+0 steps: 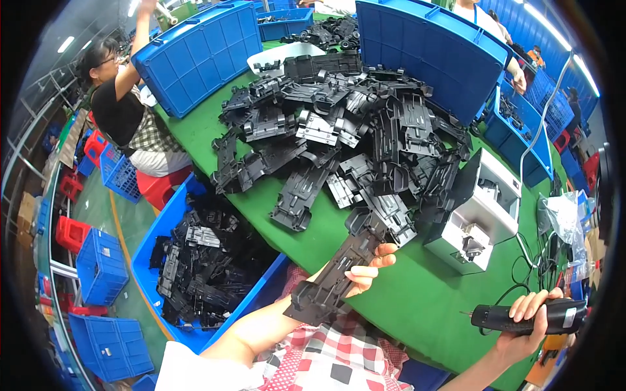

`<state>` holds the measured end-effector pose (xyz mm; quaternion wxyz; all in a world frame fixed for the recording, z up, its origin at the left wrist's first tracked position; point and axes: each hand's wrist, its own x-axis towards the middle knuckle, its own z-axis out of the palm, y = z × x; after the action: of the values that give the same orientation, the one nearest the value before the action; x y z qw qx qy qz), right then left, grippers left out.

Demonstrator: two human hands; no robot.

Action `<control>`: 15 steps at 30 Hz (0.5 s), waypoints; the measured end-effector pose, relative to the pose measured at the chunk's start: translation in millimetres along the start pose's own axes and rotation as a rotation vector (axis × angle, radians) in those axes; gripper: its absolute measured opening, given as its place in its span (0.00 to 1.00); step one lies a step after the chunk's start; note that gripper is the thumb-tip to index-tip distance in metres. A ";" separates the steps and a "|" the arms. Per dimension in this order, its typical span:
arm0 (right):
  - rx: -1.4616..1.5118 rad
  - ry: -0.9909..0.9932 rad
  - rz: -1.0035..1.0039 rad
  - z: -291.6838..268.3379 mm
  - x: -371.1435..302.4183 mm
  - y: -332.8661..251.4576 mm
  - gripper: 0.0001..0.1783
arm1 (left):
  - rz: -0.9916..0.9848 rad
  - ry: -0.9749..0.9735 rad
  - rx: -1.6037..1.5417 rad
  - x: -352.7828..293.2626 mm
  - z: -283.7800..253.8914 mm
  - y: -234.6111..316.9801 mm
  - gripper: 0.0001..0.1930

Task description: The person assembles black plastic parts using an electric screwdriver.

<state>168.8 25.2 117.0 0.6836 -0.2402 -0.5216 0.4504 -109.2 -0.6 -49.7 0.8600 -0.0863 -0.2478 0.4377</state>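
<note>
A one-sided hold beside a crowded heap

The long black moulded-plastic chassis tray [332, 270] slants above the near edge of the green-topped table [404, 306], its lower end over the red, black and white checked cloth apron [326, 358]. The bare left hand [365, 272] clasps it by its right side; a grip so one-sided could let it twist or slip. The bare right hand [531, 319], well apart from the left, is wrapped around a black cylindrical power screwdriver [492, 318], whose thin tip points leftward and might scratch the plastic if swung carelessly. Beyond, the heap of black plastic trays [300, 192] overlaps loosely, so pulling one out may send others sliding.

Counted: one tray in hand, one screwdriver, one white box-shaped machine [492, 214], two large blue plastic crates [430, 58] tilted up behind the heap, one deep blue plastic bin [261, 287] left of the table. The heap and the bin's contents are too tangled to count
</note>
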 end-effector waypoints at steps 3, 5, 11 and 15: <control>-0.033 -0.033 0.019 7.5 -3.3 4.7 0.16 | 0.024 -0.004 -0.001 -4.4 3.2 0.9 0.28; -0.065 -0.076 0.012 12.8 -7.4 -0.7 0.16 | 0.024 -0.057 -0.012 -6.8 6.4 1.1 0.28; -0.422 0.060 0.435 -11.2 -8.2 13.9 0.21 | 0.102 -0.105 -0.020 -4.5 7.5 6.3 0.26; -1.102 0.058 0.651 -55.5 -8.4 25.4 0.21 | 0.107 -0.156 -0.066 11.7 14.9 -1.9 0.25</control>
<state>210.8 37.9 73.7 0.3021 -0.7146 -0.5582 0.2942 -109.6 6.6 -32.0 0.8100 -0.0935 -0.3235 0.4801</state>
